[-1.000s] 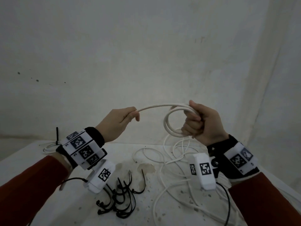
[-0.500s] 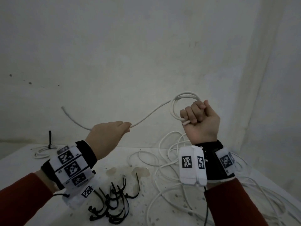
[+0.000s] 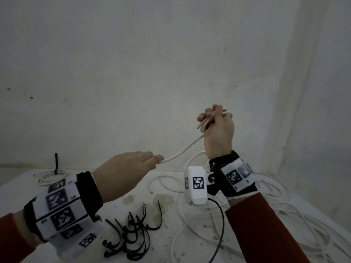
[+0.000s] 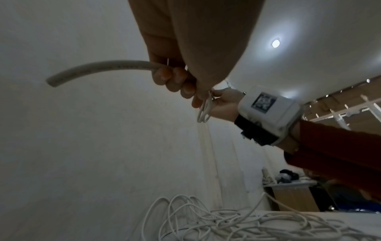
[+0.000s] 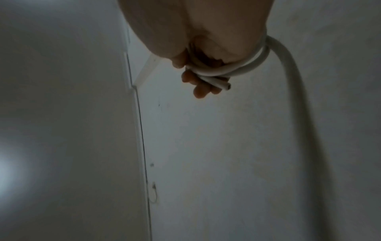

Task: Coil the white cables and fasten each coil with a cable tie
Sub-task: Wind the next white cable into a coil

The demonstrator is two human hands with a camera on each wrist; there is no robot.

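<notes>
My right hand (image 3: pixel 214 120) is raised in front of the wall and grips a small coil of white cable (image 3: pixel 206 123) wound round its fingers. In the right wrist view the coil (image 5: pixel 237 70) wraps the fingers and a cut end (image 5: pixel 225 85) sticks out. From the coil the white cable (image 3: pixel 182 151) runs down-left to my left hand (image 3: pixel 152 159), which pinches it near its other end. In the left wrist view a short tail (image 4: pixel 98 67) pokes out past the curled fingers (image 4: pixel 171 78). Several black cable ties (image 3: pixel 133 236) lie on the table below my left wrist.
Loose white cables (image 3: pixel 275 215) sprawl over the right half of the stained white table (image 3: pixel 114 186). A tied coil (image 3: pixel 51 177) with an upright black tie (image 3: pixel 56 162) lies at the back left. A bare wall stands close behind the table.
My right hand rose and turned its back toward me, drawing in more cable. The long tail left of my left hand has shortened to a stub, and the left hand moved right.
</notes>
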